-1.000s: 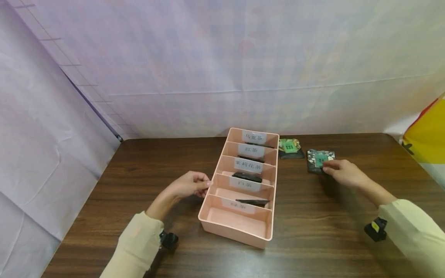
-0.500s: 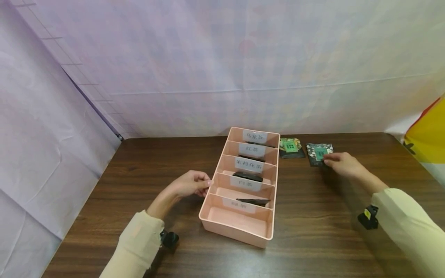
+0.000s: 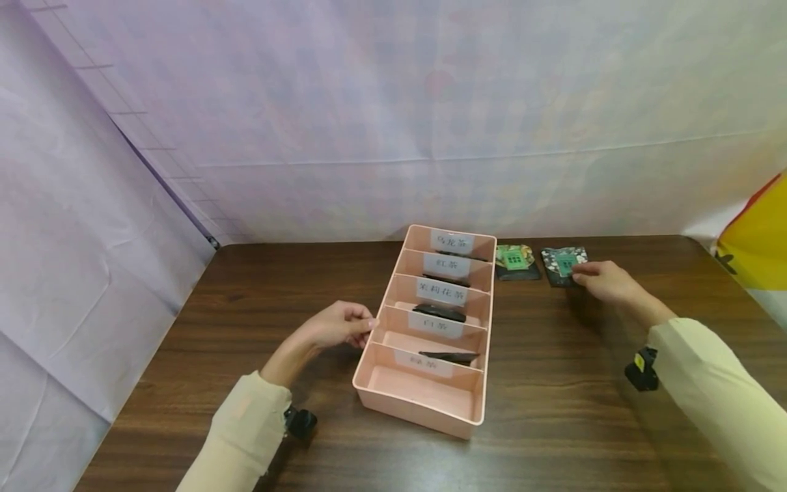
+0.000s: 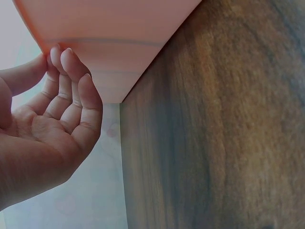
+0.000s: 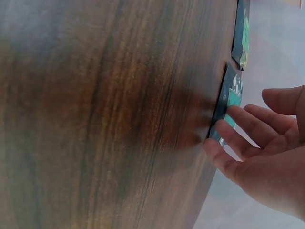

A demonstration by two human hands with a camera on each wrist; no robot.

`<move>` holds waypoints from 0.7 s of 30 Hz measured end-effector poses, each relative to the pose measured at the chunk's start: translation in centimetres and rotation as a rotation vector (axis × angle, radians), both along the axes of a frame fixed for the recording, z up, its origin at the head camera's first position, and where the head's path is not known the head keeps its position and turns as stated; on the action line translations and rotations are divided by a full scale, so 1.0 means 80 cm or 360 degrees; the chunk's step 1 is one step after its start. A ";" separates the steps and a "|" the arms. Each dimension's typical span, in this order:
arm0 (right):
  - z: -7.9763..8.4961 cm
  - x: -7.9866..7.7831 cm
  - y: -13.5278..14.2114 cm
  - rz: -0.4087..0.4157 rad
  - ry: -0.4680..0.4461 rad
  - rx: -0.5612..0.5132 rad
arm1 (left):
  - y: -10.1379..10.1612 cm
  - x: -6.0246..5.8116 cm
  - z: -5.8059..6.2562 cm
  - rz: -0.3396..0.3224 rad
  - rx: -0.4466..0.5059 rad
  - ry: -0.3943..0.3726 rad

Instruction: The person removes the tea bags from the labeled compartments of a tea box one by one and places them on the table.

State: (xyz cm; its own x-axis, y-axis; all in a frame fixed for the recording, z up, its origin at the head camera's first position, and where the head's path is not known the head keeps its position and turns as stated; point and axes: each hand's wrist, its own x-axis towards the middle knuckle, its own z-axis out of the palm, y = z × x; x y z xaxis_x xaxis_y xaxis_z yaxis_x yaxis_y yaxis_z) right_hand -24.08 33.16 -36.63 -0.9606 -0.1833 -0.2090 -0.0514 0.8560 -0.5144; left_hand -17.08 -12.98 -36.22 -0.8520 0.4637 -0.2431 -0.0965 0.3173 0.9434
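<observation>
A long pink divided box (image 3: 418, 410) stands in the middle of the table, each of its compartments bearing a white label with Chinese characters for a tea. My left hand (image 3: 337, 326) pinches the box's left rim between thumb and fingers; the left wrist view shows the fingertips (image 4: 69, 56) at the outer wall. To the right, a dark tea packet (image 3: 561, 262) with a floral top and green label lies flat. My right hand (image 3: 609, 281) reaches over it, fingers extended, fingertips (image 5: 232, 110) on its near right part. A second tea packet (image 3: 516, 263) lies between it and the box.
Dark flat packets (image 3: 439, 313) stand in several compartments; the front compartment (image 3: 418, 391) shows a bare bottom. Behind the brown wooden table (image 3: 553, 424) hangs a pale checked cloth (image 3: 393, 137). A yellow and red cloth (image 3: 759, 239) hangs at far right.
My right hand has slid the floral tea packet away from me, toward the table's back edge, level with the other packet. The left hand stays at the box's rim.
</observation>
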 end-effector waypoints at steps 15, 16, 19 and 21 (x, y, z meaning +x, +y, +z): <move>0.001 -0.014 0.001 -0.0006 -0.0072 -0.0037 | -0.001 0.001 0.000 0.0009 -0.0003 0.0009; 0.001 -0.014 0.001 -0.0003 -0.0068 -0.0041 | -0.001 0.001 0.000 0.0009 -0.0005 0.0010; 0.000 -0.014 0.001 0.0000 -0.0062 -0.0055 | 0.000 0.001 -0.001 0.0008 -0.0006 0.0012; -0.001 -0.014 0.002 -0.0001 -0.0066 -0.0058 | -0.001 0.001 0.000 0.0011 -0.0007 0.0010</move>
State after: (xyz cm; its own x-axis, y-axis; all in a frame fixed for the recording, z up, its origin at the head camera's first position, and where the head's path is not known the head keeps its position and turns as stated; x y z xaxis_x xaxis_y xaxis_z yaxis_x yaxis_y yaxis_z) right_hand -25.21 33.29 -36.71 -0.9515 -0.1906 -0.2416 -0.0288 0.8368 -0.5467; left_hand -17.01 -13.02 -36.25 -0.8566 0.4570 -0.2398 -0.0928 0.3208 0.9426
